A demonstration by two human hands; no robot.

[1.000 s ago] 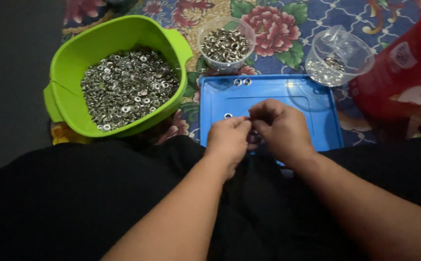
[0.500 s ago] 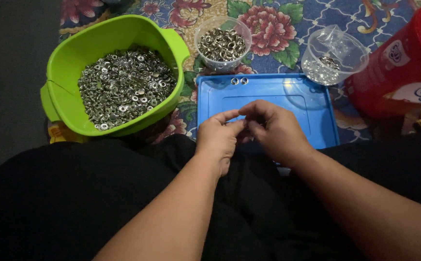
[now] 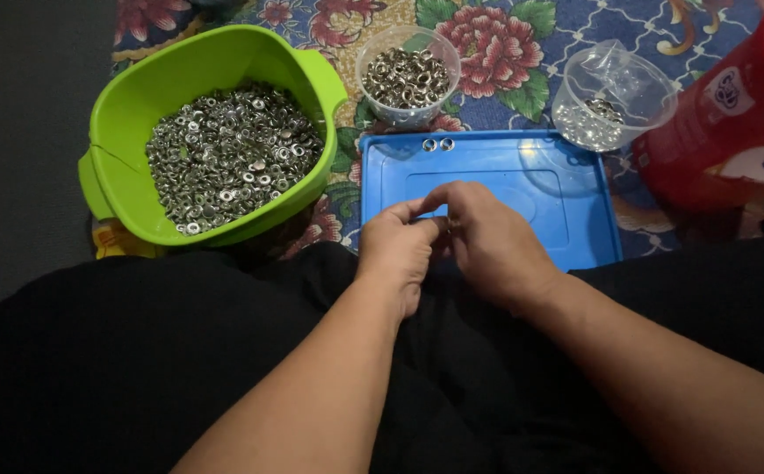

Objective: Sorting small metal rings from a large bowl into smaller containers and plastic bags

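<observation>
Blue plastic, the shallow tray [image 3: 566, 219] serves as the landmark: it lies on a flowered mat [image 3: 496, 96] in front of the person's black-clad lap [image 3: 224, 351]. Over its near edge the left hand [image 3: 395, 259] and right hand [image 3: 492, 241] meet fingertip to fingertip, each grip pinched narrow on something small. A faint metallic glint shows between them, probably an eyelet ring, but the fingers hide it and I cannot tell for sure what they hold.

At the tray's far edge lie two loose rings [image 3: 437, 145], side by side. Just beyond that edge stands a clear cup [image 3: 408, 75] full of silver rings; off the tray's far right corner sits a second clear cup [image 3: 612, 101], nearly empty. To the tray's left is a green tub [image 3: 299, 75] heaped with the same rings, and to its right a red container [image 3: 733, 123].

My judgement of the risks: the pinched piece is tiny and held over the tray's near lip, so a slip could drop it into the dark cloth, where it would be hard to find. A forearm sweeping left could catch the tub's rim and spill it. The two loose rings could roll off if the tray is nudged.
</observation>
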